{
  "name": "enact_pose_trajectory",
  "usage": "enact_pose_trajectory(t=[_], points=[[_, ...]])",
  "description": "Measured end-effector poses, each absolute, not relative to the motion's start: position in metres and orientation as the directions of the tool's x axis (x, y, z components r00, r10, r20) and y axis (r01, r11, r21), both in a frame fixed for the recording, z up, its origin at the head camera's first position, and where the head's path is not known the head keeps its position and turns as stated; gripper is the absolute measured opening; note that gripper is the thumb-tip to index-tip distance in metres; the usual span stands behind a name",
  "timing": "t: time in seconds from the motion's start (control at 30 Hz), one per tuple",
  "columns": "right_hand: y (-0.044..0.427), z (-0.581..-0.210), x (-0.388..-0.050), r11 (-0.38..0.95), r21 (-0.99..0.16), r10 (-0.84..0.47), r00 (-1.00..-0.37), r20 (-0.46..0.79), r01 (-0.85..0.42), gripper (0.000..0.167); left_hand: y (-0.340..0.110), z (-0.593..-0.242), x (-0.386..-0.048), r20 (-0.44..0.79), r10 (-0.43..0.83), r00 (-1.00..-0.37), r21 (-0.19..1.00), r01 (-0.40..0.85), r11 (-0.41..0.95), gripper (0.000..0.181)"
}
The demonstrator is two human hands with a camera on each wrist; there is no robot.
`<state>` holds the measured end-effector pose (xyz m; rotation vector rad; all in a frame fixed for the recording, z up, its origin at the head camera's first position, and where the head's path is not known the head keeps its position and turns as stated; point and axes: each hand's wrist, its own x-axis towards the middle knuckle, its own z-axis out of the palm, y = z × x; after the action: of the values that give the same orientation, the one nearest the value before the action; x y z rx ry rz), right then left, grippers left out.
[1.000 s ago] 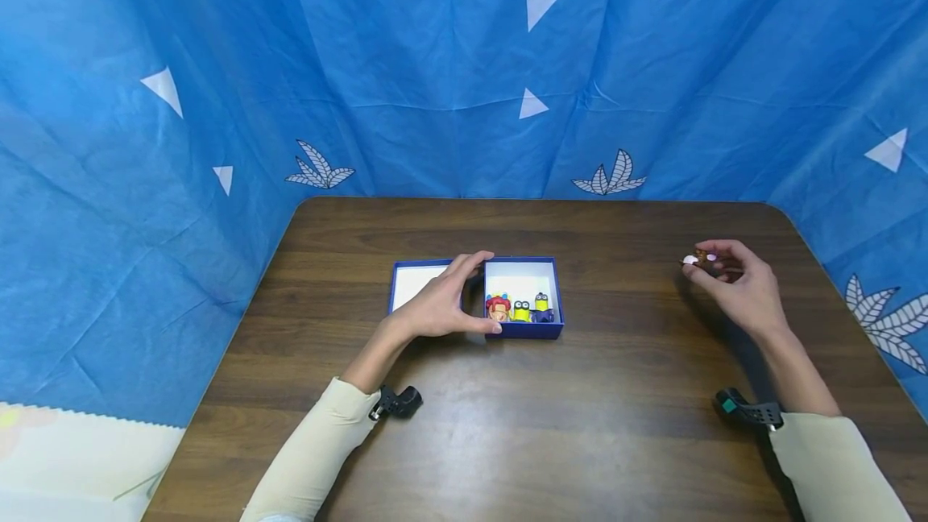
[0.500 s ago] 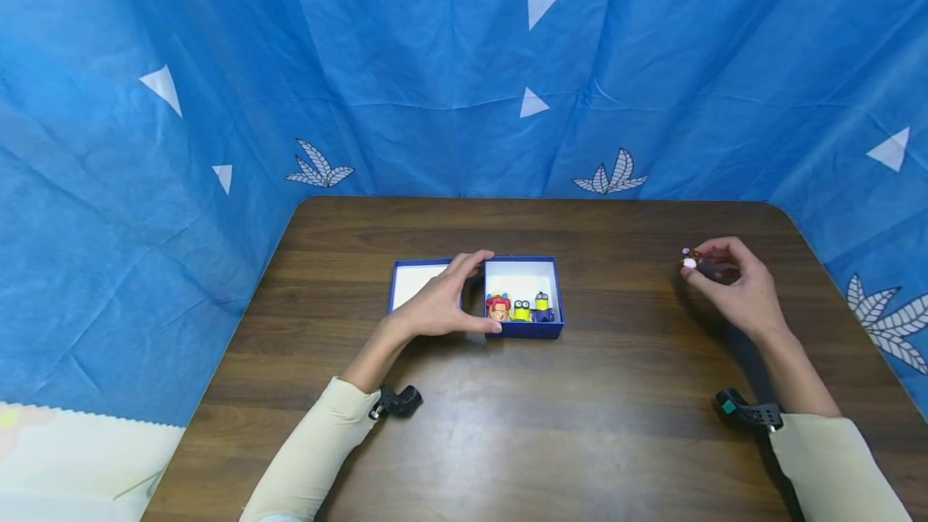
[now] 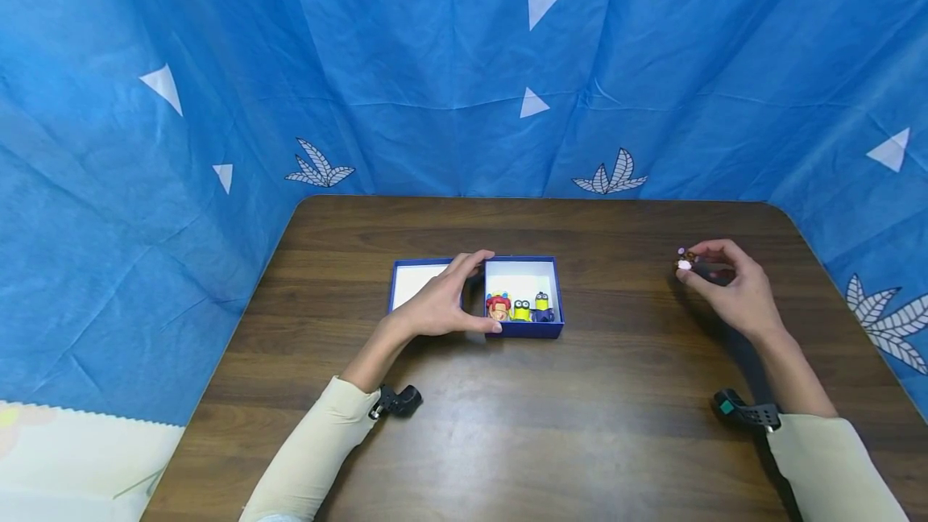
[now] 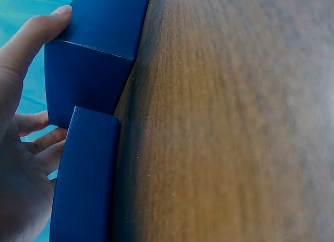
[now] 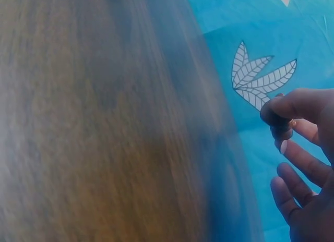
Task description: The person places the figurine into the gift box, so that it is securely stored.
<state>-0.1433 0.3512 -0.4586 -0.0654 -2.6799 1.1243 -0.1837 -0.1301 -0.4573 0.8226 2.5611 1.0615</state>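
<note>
A blue box point(image 3: 524, 330) with a white inside holds three small figures: a red one with a pale face point(image 3: 498, 307), a yellow one point(image 3: 521, 311) and a yellow and dark one point(image 3: 542, 308). My left hand point(image 3: 438, 304) grips its left side, thumb at the front corner and fingers at the back; the left wrist view shows the thumb on the blue box point(image 4: 94, 70). At the right, my right hand point(image 3: 741, 292) pinches a small brown and pink figure point(image 3: 685, 262) above the table. In the right wrist view the brown figure point(image 5: 275, 117) sits between thumb and fingertips.
A shallow blue lid point(image 3: 416, 280) with a white inside lies left of the box, partly behind the left hand. Both stand on a brown wooden table point(image 3: 580, 409). A blue patterned cloth point(image 3: 449, 63) hangs behind the table and along its sides.
My right hand has moved slightly left with the brown figure, which is turned differently between the fingers. The left hand and the box have stayed in place.
</note>
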Motion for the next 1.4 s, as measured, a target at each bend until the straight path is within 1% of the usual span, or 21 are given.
enact_pose_trajectory(t=[0.3, 0.67, 0.83, 1.03, 1.4], points=[[0.345, -0.457, -0.144, 0.708, -0.705, 0.117, -0.976, 0.185, -0.049, 0.048, -0.130, -0.455, -0.183, -0.013, 0.592, -0.806, 0.709, 0.410, 0.574, 0.118], [0.331, -0.460, -0.154, 0.701, -0.703, 0.060, -0.972, 0.226, -0.120, 0.045, -0.130, -0.456, -0.184, -0.017, 0.593, -0.805, 0.711, 0.407, 0.573, 0.118], [0.318, -0.459, -0.157, 0.694, -0.708, 0.045, -0.972, 0.230, -0.135, 0.045, -0.130, -0.457, -0.184, 0.001, 0.593, -0.805, 0.707, 0.420, 0.569, 0.117], [0.302, -0.458, -0.161, 0.664, -0.725, 0.007, -0.968, 0.250, -0.183, 0.042, -0.129, -0.457, -0.183, -0.002, 0.591, -0.807, 0.706, 0.417, 0.572, 0.116], [0.276, -0.458, -0.166, 0.660, -0.727, -0.051, -0.977, 0.208, -0.189, 0.040, -0.129, -0.458, -0.183, -0.005, 0.591, -0.807, 0.711, 0.413, 0.570, 0.117]])
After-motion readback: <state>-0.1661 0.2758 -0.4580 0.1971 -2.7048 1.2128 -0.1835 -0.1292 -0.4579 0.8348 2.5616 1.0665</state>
